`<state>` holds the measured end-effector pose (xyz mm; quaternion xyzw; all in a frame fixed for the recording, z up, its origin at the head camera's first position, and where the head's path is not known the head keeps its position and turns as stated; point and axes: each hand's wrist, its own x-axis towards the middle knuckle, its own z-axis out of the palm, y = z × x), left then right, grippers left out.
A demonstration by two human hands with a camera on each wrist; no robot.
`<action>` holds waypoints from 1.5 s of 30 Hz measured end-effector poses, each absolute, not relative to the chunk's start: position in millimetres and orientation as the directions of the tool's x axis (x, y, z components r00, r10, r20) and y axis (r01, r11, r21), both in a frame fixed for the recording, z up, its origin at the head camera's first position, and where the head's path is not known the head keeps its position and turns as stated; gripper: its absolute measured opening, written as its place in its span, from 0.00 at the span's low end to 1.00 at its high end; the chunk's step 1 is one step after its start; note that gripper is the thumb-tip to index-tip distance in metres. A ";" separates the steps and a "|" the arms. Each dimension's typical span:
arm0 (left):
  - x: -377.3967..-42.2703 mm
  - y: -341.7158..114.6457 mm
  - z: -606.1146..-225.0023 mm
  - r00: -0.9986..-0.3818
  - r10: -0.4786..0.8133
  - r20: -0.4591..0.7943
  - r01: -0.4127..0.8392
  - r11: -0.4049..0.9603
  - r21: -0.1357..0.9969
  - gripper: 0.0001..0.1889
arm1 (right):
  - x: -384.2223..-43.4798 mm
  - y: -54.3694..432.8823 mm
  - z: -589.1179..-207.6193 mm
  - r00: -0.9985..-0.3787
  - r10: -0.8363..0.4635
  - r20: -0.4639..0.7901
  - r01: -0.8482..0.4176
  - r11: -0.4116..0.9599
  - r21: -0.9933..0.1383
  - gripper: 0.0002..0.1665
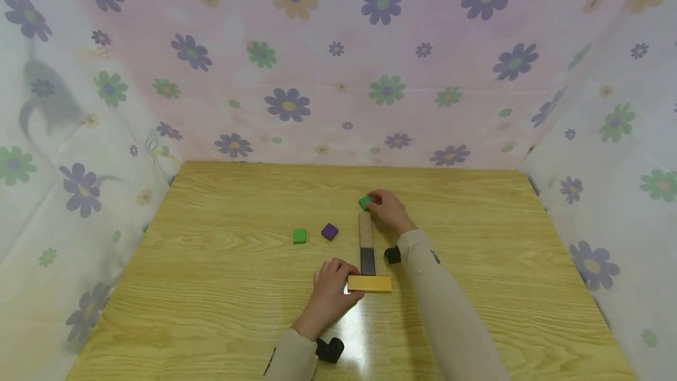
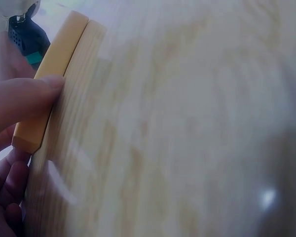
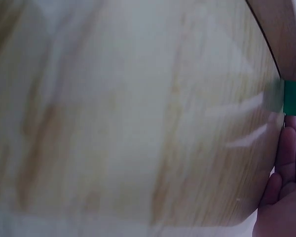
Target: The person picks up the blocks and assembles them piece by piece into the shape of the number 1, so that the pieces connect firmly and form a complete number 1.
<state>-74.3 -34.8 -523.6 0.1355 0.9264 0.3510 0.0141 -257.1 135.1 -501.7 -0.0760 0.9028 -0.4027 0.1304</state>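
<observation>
My left hand (image 1: 328,294) grips the left end of a long yellow block (image 1: 374,284), thumb along its near side and fingers at the far side. In the left wrist view the thumb presses on the yellow block (image 2: 52,61), which rests on the table. From its middle a dark grey block (image 1: 367,261) and a speckled beige block (image 1: 365,230) run away in one line. At the far end of that line my right hand (image 1: 390,211) pinches a small green block (image 1: 363,201). The right wrist view shows this green block (image 3: 294,98) at the fingers, low at the table surface.
A second green block (image 1: 299,236) and a purple block (image 1: 330,231), turned cornerwise, lie left of the line. Black wrist cameras (image 1: 392,255) stick out from both sleeves. A flowered cloth (image 1: 338,122) walls the wooden table (image 1: 222,204) at back and sides.
</observation>
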 end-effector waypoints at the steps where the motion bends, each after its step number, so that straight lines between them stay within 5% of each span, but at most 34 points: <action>1: -74.2 -34.9 -523.2 -0.963 0.261 0.069 0.242 0.717 0.654 0.17 | -257.2 135.4 -501.7 -0.953 -0.249 -0.174 -0.036 0.663 -0.748 0.22; 45: -72.9 -34.8 -523.2 -0.964 0.254 0.080 0.243 0.710 0.661 0.17 | -258.5 140.3 -501.5 -0.936 -0.294 -0.195 -0.066 0.689 -0.722 0.21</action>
